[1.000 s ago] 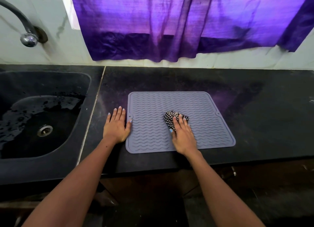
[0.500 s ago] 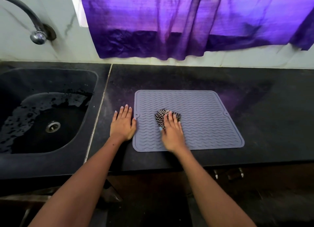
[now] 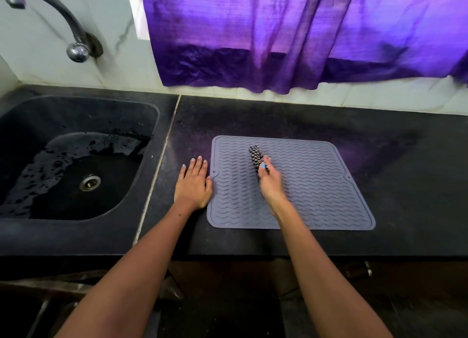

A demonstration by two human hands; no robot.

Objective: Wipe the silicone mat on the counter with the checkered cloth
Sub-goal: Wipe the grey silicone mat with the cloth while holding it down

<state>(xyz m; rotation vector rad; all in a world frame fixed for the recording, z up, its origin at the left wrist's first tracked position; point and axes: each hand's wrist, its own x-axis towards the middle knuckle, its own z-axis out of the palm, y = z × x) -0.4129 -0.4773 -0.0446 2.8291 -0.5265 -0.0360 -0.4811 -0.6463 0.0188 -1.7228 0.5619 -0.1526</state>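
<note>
Gripping a bunched checkered cloth (image 3: 256, 157), the person's right hand (image 3: 270, 183) is turning on its edge over the middle of the grey silicone mat (image 3: 316, 185) — fingers curled round the fabric. The left hand (image 3: 193, 185) is lying flat, fingers straight, on the black worktop (image 3: 405, 185), touching the mat's left edge — a dark sink (image 3: 76, 160) sits further left.

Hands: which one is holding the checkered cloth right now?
The right hand grips the checkered cloth over the silicone mat; the left hand lies flat beside the mat's edge.
</note>
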